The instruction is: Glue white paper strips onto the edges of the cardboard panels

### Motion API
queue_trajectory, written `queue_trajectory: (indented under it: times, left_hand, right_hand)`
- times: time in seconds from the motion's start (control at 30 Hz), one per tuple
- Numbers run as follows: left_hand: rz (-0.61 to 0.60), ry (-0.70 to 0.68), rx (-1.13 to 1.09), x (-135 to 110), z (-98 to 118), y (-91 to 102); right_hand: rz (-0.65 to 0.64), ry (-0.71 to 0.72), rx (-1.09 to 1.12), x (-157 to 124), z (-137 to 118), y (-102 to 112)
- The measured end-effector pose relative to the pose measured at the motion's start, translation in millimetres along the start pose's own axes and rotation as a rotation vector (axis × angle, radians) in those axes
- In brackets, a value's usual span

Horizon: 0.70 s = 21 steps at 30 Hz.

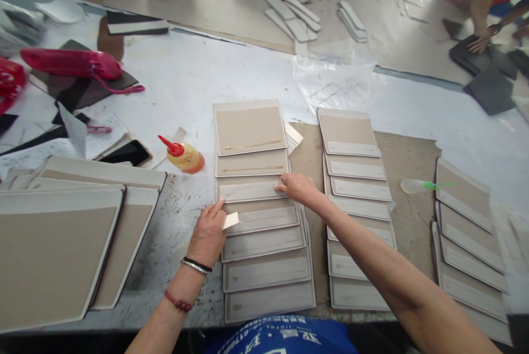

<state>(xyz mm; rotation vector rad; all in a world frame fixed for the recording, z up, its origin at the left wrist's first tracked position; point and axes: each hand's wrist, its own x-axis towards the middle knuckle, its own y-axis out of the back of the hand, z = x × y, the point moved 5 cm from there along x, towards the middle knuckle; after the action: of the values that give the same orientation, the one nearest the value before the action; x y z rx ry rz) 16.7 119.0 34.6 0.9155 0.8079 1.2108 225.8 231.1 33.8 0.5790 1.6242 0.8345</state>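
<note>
A column of overlapping beige panels (248, 123) with rounded corners lies before me. The top two each carry a thin line of yellowish glue (254, 145). On the third panel lies a pale strip (250, 192). My left hand (208, 231) has its fingertips at the strip's left end, while a short white strip (230, 221) pokes out from under its fingers, held there. At the pale strip's right end, my right hand (298, 186) has its fingers pinched together on the edge. Lower panels in the column bear similar pale strips.
A glue bottle with red nozzle (185, 157) stands left of the column. Larger panels (53, 249) are stacked farther left, near a phone (128, 153). Two more panel columns and a green-tipped bottle (413, 185) lie right. A co-worker's hand (480, 40) is at upper right.
</note>
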Motion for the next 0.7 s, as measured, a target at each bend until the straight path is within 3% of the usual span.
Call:
queue_trajectory:
  times: [0.33,0.5,0.6,0.7]
  left_hand:
    - [0.007,0.004,0.018,-0.5,-2.6,-2.9]
    - [-0.004,0.026,0.026,0.0,-0.5,-3.7]
    - [-0.002,0.039,0.018,0.1,1.1,-4.0]
    - [-0.010,0.053,-0.002,1.7,-1.0,-3.0]
  right_hand:
    - [-0.007,-0.070,-0.035,5.0,-0.8,5.3]
    - [0.073,-0.170,-0.053,-12.3,1.3,17.4]
    - [0.156,-0.100,0.004,-24.1,-17.8,14.3]
    - [0.140,0.014,0.115,-23.7,-38.8,-1.5]
